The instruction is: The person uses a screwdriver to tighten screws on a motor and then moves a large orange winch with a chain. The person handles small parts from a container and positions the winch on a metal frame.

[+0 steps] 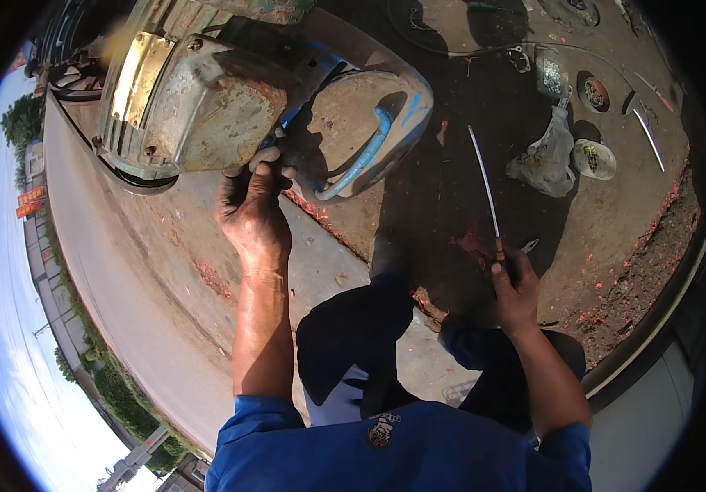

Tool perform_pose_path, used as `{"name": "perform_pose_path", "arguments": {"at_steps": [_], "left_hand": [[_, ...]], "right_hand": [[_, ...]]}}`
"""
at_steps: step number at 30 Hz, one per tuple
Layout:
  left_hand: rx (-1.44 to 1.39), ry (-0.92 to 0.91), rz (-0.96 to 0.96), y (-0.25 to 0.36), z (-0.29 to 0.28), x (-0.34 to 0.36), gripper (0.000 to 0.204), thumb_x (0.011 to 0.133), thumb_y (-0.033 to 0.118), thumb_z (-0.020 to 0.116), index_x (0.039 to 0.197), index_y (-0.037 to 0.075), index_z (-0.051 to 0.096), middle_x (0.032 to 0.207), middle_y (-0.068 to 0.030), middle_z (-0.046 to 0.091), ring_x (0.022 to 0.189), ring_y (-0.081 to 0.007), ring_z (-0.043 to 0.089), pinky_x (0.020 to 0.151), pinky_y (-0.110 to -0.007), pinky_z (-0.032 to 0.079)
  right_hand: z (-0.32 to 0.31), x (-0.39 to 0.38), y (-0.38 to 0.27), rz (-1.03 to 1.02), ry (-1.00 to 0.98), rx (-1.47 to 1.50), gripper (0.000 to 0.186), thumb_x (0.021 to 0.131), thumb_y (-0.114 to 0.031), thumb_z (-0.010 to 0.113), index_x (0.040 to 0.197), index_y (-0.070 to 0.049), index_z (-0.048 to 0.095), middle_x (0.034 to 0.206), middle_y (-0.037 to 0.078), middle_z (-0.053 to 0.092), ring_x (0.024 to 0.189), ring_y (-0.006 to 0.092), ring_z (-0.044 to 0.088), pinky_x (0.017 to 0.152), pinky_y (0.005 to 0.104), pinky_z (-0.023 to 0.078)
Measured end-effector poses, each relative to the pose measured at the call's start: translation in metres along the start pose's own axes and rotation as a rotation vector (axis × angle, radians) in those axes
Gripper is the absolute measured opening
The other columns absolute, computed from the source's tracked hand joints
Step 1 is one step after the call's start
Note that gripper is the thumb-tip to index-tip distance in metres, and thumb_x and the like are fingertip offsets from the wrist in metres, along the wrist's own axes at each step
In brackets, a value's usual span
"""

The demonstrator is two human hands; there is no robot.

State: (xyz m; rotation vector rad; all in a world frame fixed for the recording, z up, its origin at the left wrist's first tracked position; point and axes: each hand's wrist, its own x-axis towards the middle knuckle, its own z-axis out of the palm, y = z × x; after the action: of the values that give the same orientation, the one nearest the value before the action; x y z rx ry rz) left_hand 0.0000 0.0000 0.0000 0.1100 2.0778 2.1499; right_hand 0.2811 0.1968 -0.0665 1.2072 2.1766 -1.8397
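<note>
A worn grey-green electric motor [156,156] with a box-like cover [222,115] fills the upper left. My left hand [256,217] is at the cover's lower edge, its dirty fingers curled together there. What they grip, if anything, is hidden. Beside them is a worn metal frame with a curved blue bar [365,160]. Farther right, my right hand [517,291] is closed round the brown handle of a long thin screwdriver [485,180]. Its shaft points up and away, over the dark shaded ground, apart from the motor.
Right of the screwdriver lie a clear plastic bag [548,156], a pale container of small parts [594,160] and a round dish [594,93]. Another long thin rod [650,139] lies beyond. Red scraps litter the ground. A road [111,238] runs along the left.
</note>
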Motion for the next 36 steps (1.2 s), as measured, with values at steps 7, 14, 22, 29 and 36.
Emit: {"name": "perform_pose_path", "arguments": {"at_steps": [7,14,22,29,36], "left_hand": [[-0.162,-0.095,0.011,-0.035,-0.036,0.001,0.021,0.088,0.008,0.063,0.101,-0.008,0.062,0.088,-0.0122,0.065,0.074,-0.0154,0.061,0.068,-0.028,0.052],[-0.215,-0.095,0.043,-0.038,-0.054,-0.013,0.019,0.089,0.011,0.061,0.097,-0.006,0.061,0.085,-0.0106,0.064,0.071,-0.0134,0.058,0.066,-0.026,0.051],[0.424,-0.250,0.402,-0.031,-0.022,-0.055,0.029,0.087,0.021,0.066,0.071,-0.002,0.057,0.070,-0.0059,0.055,0.065,-0.0131,0.049,0.058,-0.027,0.040],[0.738,-0.629,0.719,-0.057,0.093,-0.095,0.012,0.080,0.001,0.065,0.091,-0.001,0.061,0.090,-0.0140,0.060,0.084,-0.0266,0.061,0.073,-0.034,0.048],[1.219,-1.394,0.542,-0.138,0.220,-0.133,0.042,0.075,0.012,0.070,0.114,0.001,0.056,0.115,-0.0191,0.054,0.107,-0.0345,0.053,0.094,-0.042,0.042]], "right_hand": [[0.058,0.062,0.006,-0.382,0.075,0.066,0.029,0.091,-0.012,0.054,0.116,0.001,0.052,0.098,0.007,0.058,0.089,0.0142,0.054,0.080,0.0268,0.043],[0.094,0.060,0.001,-0.280,-0.034,0.297,0.032,0.091,-0.007,0.054,0.121,0.000,0.048,0.091,0.002,0.054,0.071,0.0048,0.048,0.060,0.0203,0.043],[0.039,0.053,0.005,-0.359,-0.005,0.310,0.035,0.091,-0.014,0.056,0.123,-0.002,0.047,0.087,0.001,0.054,0.067,0.0065,0.049,0.056,0.0216,0.043],[-0.080,0.075,0.002,-0.678,0.476,0.670,0.028,0.091,-0.007,0.052,0.117,0.001,0.047,0.090,0.010,0.061,0.070,0.0165,0.057,0.066,0.0293,0.048],[-0.196,0.032,0.031,-0.769,0.472,0.825,0.022,0.090,-0.009,0.050,0.111,-0.001,0.049,0.093,0.010,0.057,0.078,0.0172,0.054,0.067,0.0293,0.045]]}}
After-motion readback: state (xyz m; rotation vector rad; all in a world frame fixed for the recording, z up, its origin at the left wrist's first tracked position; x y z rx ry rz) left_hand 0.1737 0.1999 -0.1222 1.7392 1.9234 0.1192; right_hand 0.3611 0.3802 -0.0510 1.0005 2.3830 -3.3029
